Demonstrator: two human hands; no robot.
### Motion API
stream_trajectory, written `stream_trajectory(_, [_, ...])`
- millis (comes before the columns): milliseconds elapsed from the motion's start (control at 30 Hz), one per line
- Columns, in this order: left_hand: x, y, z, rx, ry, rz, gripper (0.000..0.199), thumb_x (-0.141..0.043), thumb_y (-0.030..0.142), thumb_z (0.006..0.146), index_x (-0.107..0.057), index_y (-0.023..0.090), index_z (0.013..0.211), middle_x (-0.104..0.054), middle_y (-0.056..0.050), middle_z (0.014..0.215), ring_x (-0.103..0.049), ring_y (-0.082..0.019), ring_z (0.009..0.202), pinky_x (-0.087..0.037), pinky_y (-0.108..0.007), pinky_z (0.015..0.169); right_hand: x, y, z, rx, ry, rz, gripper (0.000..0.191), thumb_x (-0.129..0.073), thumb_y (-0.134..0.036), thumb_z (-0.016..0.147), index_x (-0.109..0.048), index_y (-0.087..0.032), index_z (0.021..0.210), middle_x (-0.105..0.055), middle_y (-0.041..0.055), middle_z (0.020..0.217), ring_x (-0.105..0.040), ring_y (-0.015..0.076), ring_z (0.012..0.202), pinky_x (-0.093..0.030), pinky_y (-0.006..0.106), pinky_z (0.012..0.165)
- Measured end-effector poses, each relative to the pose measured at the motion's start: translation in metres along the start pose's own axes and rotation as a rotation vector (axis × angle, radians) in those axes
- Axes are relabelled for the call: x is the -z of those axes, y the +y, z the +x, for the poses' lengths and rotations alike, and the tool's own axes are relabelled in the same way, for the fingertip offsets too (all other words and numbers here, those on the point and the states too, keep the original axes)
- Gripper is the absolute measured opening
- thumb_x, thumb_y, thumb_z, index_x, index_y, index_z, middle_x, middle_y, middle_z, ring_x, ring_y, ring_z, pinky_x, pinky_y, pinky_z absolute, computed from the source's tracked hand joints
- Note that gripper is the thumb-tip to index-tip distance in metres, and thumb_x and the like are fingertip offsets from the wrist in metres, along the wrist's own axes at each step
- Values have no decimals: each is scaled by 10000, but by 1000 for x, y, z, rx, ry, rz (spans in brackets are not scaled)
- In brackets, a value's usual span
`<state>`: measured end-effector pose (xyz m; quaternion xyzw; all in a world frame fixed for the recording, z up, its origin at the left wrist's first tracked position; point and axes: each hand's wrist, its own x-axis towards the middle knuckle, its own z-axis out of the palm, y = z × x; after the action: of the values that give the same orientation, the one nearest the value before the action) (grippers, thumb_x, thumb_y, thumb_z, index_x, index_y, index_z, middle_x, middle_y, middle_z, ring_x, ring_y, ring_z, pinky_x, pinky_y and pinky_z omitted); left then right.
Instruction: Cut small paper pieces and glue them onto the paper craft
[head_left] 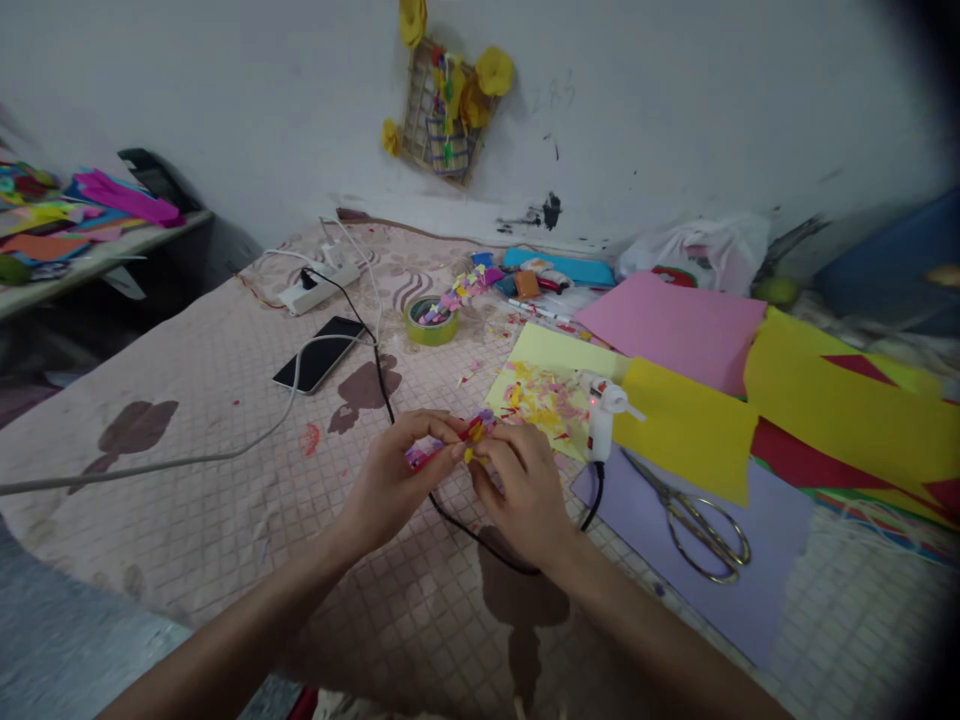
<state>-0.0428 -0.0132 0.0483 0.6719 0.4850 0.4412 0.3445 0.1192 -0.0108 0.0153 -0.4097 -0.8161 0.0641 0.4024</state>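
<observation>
Near the middle of the table, my left hand (401, 475) pinches a small colourful craft piece (475, 430) with red, yellow and purple bits. My right hand (525, 485) meets it from the right, its fingers closed on the same piece. Parts of the piece are hidden by the fingers. Just right of my hands, small yellow and pink scraps (544, 395) lie on a pale yellow sheet. A white glue gun (600, 425) with a red light stands beside them. Golden-handled scissors (694, 525) lie on a purple sheet (776, 560).
A black cable (386, 385) runs under my hands. Behind are a phone (321, 355), a power strip (322, 288) and a tape roll (431, 322) holding a colourful strip. Pink (679, 325) and yellow sheets (686, 425) cover the right side. A side shelf (180, 225) stands left.
</observation>
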Motion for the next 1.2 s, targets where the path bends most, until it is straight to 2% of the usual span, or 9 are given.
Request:
stream_trajectory(100, [0, 0, 0, -1, 2, 2, 29, -583, 183, 785, -612, 181, 783, -646, -49, 939, -592, -162, 922, -446, -349, 880, 1, 0, 0, -22, -23, 12, 110, -472, -143, 841, -545, -215, 881, -536, 77, 909, -476, 234, 870, -420, 413, 757])
stream_trajectory(200, [0, 1, 0, 6, -10, 2, 52, -569, 198, 795, -614, 175, 781, -648, -58, 938, -595, -168, 919, -452, -349, 869, 3, -2, 2, -87, -33, 127, 117, -465, -120, 824, -533, -210, 854, -533, 66, 897, -480, 220, 884, -419, 393, 776])
stream_trajectory(300, [2, 0, 1, 31, -29, 27, 88, -551, 227, 808, -616, 178, 838, -656, -58, 942, -602, -175, 908, -456, -358, 852, 1, -1, 3, -240, -45, 313, 104, -481, -106, 789, -506, -208, 788, -525, 35, 832, -503, 179, 794, -434, 315, 695])
stream_trajectory(400, [7, -3, 0, 60, 21, 138, 143, -561, 256, 801, -603, 200, 926, -658, -40, 962, -598, -181, 914, -442, -371, 854, -3, 4, 3, -444, -99, 460, 84, -499, -148, 777, -481, -207, 720, -498, -9, 695, -475, 138, 620, -395, 255, 555])
stream_trajectory(500, [13, -12, -2, 62, 98, 292, 185, -575, 256, 785, -586, 213, 964, -646, -28, 988, -584, -185, 927, -435, -374, 854, -7, 12, 2, -587, -183, 539, 66, -515, -173, 753, -484, -202, 702, -490, -34, 617, -446, 119, 546, -359, 234, 514])
stream_trajectory(567, [15, -19, -5, 53, 97, 357, 214, -579, 243, 774, -573, 210, 986, -639, -33, 996, -579, -190, 929, -440, -370, 836, -10, 16, 1, -637, -235, 543, 52, -525, -169, 729, -494, -198, 700, -495, -39, 597, -437, 113, 522, -340, 230, 500])
stream_trajectory(733, [12, -32, -8, 29, 26, 366, 246, -544, 192, 782, -544, 201, 1028, -617, -48, 1031, -559, -185, 980, -455, -339, 818, -20, 21, 4, -668, -294, 548, 52, -532, -179, 710, -498, -198, 676, -494, -44, 559, -435, 115, 494, -312, 228, 471])
stream_trajectory(1200, [0, -40, 12, 29, -108, 376, 249, -550, 146, 750, -539, 175, 997, -633, -51, 985, -585, -179, 932, -463, -339, 819, -38, 19, 8, -685, -244, 538, 47, -536, -208, 705, -507, -197, 669, -548, -28, 588, -500, 123, 517, -369, 223, 482])
